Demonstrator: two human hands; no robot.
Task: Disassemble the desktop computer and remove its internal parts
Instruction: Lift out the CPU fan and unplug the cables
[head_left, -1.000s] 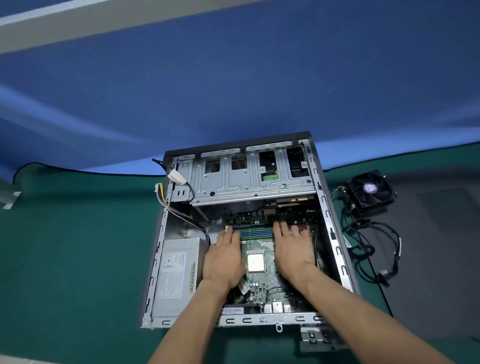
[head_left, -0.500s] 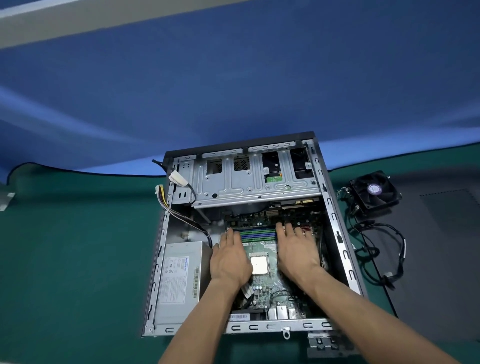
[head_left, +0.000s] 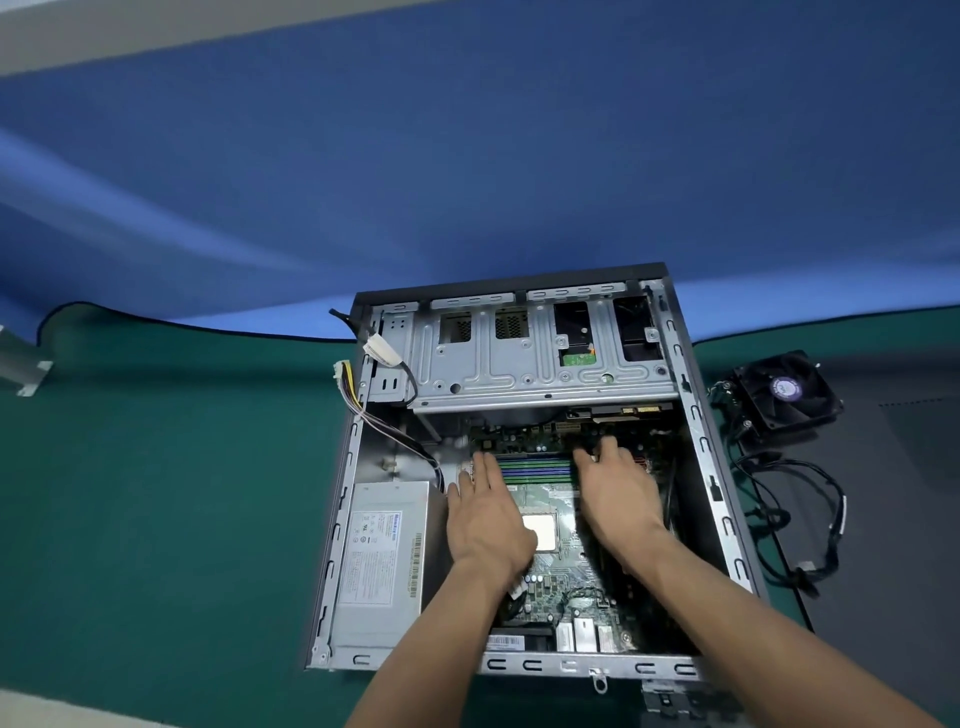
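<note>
An open desktop case (head_left: 701, 447) lies on its side on the green mat. Inside it sits the green motherboard (head_left: 556, 587) with a bare silver CPU (head_left: 543, 532) and a row of RAM sticks (head_left: 535, 467). My left hand (head_left: 485, 525) lies flat on the board, its fingertips at the left end of the RAM sticks. My right hand (head_left: 618, 493) reaches over the right end of the sticks, fingertips bent down onto it. What the fingertips press is hidden.
A grey power supply (head_left: 382, 561) fills the case's left side. A metal drive cage (head_left: 535, 353) spans the far end, with loose cables (head_left: 363, 400) at its left. A removed black fan (head_left: 787, 395) and black cables (head_left: 795, 514) lie right of the case.
Both hands stay at the ends of the RAM sticks. The right hand's fingers have reached slightly farther and bent down. The view has shifted a little.
</note>
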